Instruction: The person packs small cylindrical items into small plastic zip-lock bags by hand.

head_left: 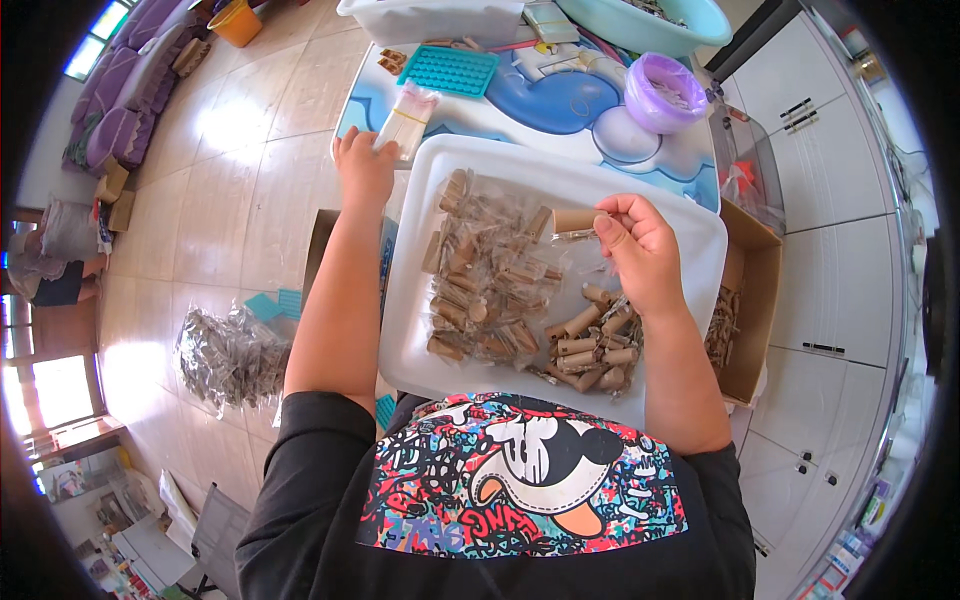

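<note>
My right hand pinches a brown cardboard tube with silvery bits and clear film below it, held above the right side of a white tray. Loose brown tubes lie in a pile at the tray's lower right, below that hand. The tray's left half holds many brown tubes in clear plastic bags. At the table's left edge, my left hand has its fingers apart, touching or right beside a stack of clear plastic bags with a yellow band; the exact contact is hard to tell.
Behind the tray, the patterned table carries a teal mould tray, a purple tub and a light blue basin. A cardboard box stands to the right. Filled clear bags lie on the floor at left.
</note>
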`<state>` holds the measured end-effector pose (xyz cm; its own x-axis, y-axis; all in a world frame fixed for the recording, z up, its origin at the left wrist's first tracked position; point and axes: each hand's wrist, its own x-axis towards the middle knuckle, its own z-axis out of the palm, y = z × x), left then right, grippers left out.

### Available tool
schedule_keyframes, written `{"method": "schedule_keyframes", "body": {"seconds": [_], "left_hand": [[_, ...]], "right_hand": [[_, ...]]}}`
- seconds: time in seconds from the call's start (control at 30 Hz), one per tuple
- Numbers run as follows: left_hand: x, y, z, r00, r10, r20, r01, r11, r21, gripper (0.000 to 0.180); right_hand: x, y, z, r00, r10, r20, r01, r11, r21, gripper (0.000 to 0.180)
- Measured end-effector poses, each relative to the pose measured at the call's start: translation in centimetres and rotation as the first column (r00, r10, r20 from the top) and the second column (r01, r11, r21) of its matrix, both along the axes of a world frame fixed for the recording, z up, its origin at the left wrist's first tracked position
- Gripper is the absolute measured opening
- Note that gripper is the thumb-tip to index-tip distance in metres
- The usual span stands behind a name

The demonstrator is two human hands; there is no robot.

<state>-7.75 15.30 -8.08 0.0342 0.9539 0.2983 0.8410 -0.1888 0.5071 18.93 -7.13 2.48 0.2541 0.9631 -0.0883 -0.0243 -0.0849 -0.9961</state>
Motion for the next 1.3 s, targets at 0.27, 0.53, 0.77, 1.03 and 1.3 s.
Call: {"method": "schedule_keyframes", "body": {"seconds": [0.27, 0.53, 0.77, 1.03, 1.3], "left_hand": [[1.3, -2.3, 6.1, 0.972, 0.057, -0.229, -0.078, 0.994, -0.083, 0.030], [-2.2, -2.3, 7.4, 0.987, 0.025, -0.158, -0.031, 0.999, -0.037, 0.025], [3.7, -8.2, 13.3, 0.720, -0.113, 0.685, 0.351, 0.911, -0.218, 0.016], [9.4, -14.7, 12.4, 0.574, -0.081, 0.815, 0.644, 0.659, -0.389, 0.013], [9.1, -14.7, 11.1, 0.503, -0.089, 0.860, 0.716, 0.599, -0.357, 0.010]], "right_hand": [[0.0, -0.1, -0.4, 1.000, 0.015, -0.003, -0.015, 1.000, -0.006, 0.021], [0.2, -0.2, -0.5, 0.999, 0.011, -0.033, -0.010, 1.000, 0.017, 0.021], [-0.5, -0.4, 0.1, 0.989, -0.146, -0.023, 0.148, 0.969, 0.196, 0.022], [0.3, -0.6, -0.2, 0.940, -0.338, 0.036, 0.278, 0.826, 0.490, 0.021], [1.1, 0.0, -0.8, 0.945, -0.320, 0.064, 0.254, 0.845, 0.471, 0.020]]}}
